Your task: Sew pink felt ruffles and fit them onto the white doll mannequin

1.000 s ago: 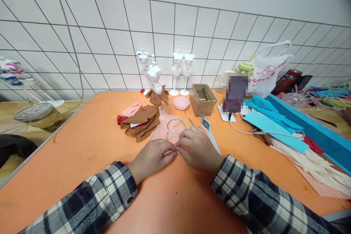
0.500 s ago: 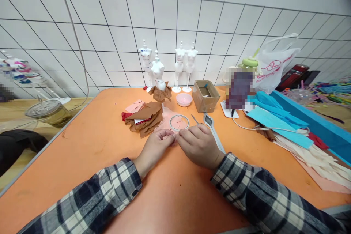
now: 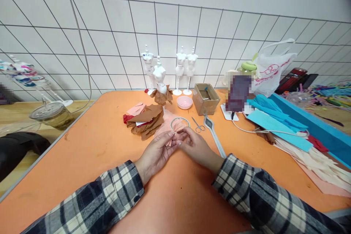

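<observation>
Above the orange table (image 3: 131, 193), my left hand (image 3: 155, 153) is closed in a pinch, thumb and fingers on a small gathered piece of pink crepe paper or thin cloth (image 3: 178, 126). Its palm is partly turned up. My right hand (image 3: 197, 149) meets it from the other side, fingertips pinched on the same pink piece. Whether a thread or needle is between the fingers is too small to make out. Behind the hands lies a larger pink sheet (image 3: 161, 127), with a thin ring (image 3: 188, 120) on it. Small scissors (image 3: 199, 128) rest right of the ring.
Brown folded sheets (image 3: 148, 119) lie left of the hands. Farther back are a pink bowl (image 3: 184, 102), a cardboard box (image 3: 206, 102) and several small white mannequins (image 3: 159, 75), one with a brown ruffle. A grey strap-like item (image 3: 215, 135) and blue sheets (image 3: 279, 124) lie to the right.
My left hand has turned its palm upward, and the gathered pink piece now shows between the hands. My right hand has rolled and lowered slightly, uncovering the scissors. The camera view has tilted up a little.
</observation>
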Motion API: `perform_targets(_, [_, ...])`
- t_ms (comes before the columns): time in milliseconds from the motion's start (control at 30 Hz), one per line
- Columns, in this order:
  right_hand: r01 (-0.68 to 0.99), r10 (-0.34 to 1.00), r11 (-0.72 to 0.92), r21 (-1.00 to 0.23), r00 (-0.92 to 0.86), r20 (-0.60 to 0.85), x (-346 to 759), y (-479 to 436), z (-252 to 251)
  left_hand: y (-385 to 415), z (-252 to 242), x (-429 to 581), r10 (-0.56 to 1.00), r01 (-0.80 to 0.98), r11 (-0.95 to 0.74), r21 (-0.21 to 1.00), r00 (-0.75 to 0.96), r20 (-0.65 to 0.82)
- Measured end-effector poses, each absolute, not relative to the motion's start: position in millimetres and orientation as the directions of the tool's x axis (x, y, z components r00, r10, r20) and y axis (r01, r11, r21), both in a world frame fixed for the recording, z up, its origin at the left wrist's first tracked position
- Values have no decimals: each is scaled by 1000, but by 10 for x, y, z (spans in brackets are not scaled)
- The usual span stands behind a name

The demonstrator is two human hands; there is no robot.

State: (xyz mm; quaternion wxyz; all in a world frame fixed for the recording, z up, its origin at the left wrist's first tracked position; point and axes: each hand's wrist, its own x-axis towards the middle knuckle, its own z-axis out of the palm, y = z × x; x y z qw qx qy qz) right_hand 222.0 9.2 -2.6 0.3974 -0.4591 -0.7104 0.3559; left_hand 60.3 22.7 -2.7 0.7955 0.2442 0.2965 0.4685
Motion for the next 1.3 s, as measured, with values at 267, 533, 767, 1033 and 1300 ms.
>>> perform_targets(267, [208,821,526,-824,-378,429,2363,166,20,207,-94,575,833,-521,550,653,399,-383])
perform_targets(533, [522,613,764,-380,-404,678,2402,191,57,146,-50,595,836,-434,517,738,439,-328])
perform_targets(767, [587,420,809,-22,-551,721,2535,159,29,157,-7,579,740,-531,672,516,502,-447])
perform_targets(1033, [280,755,649,-707,-350,555,2429,122,44,154,1,558,701,-525,712,466,552,-451])
perform_targets(1300, [205,872,436,-876,-338,355,2345,192,16,119,-14,579,729,-426,667,611,540,-421])
